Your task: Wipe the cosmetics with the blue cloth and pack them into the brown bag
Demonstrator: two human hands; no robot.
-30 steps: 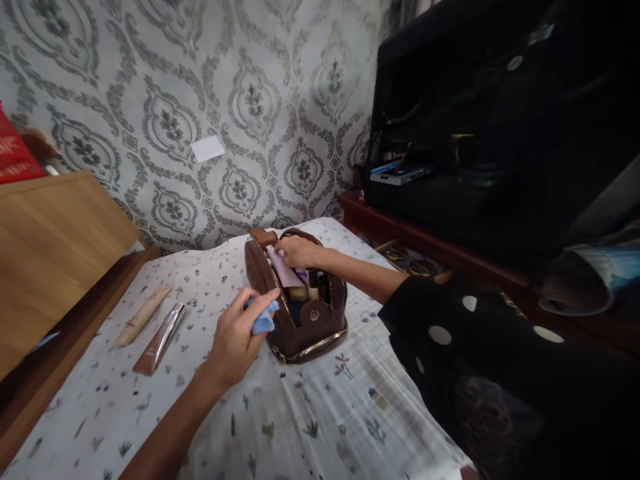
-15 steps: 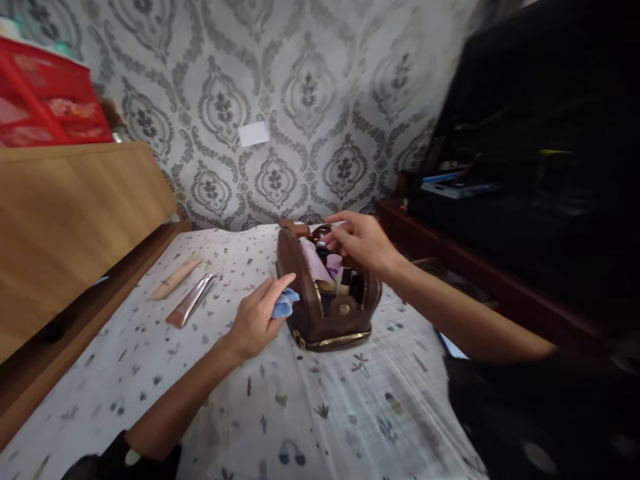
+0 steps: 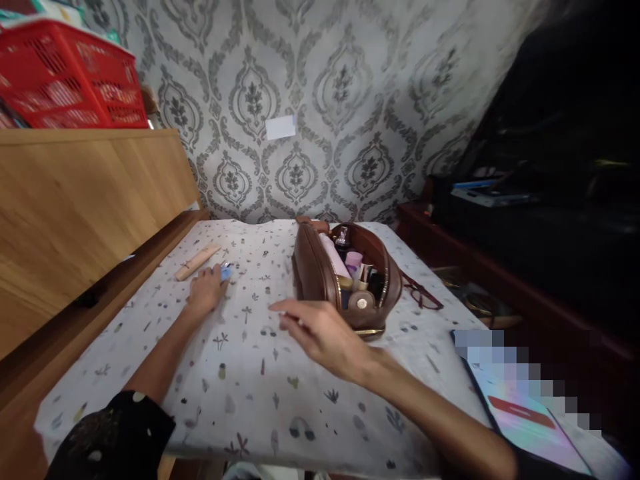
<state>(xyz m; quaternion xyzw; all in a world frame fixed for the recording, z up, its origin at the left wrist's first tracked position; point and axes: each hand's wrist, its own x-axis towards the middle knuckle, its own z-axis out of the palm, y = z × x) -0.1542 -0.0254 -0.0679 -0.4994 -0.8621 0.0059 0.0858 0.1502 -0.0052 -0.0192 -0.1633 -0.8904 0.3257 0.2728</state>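
Since the earlier frame, left grip [image 3: 206,288] has left the bag's [image 3: 316,267] side for the far left; right grip [image 3: 323,333] has come out over the ground before the bag. My view has swung left too.

Silver tube [image 3: 225,264]: left part of the worktop [image 3: 240,393], mostly hidden under the left grip; what I take for its shiny end pokes past the fingertips. Long axis, as I judge it: slanting away to the right, roughly along the beige tube [image 3: 196,263].

Left grip curls on the blue cloth [image 3: 227,273]; whether it pinches the tube as well, I cannot tell. It is clearly the nearer hand.

Beige tube: just beyond the left knuckles. Bag: upright, unzipped, well to the right. Right grip: fingers loosely spread, holding nothing, near the bag. Glasses [image 3: 425,298] past the bag's right side.
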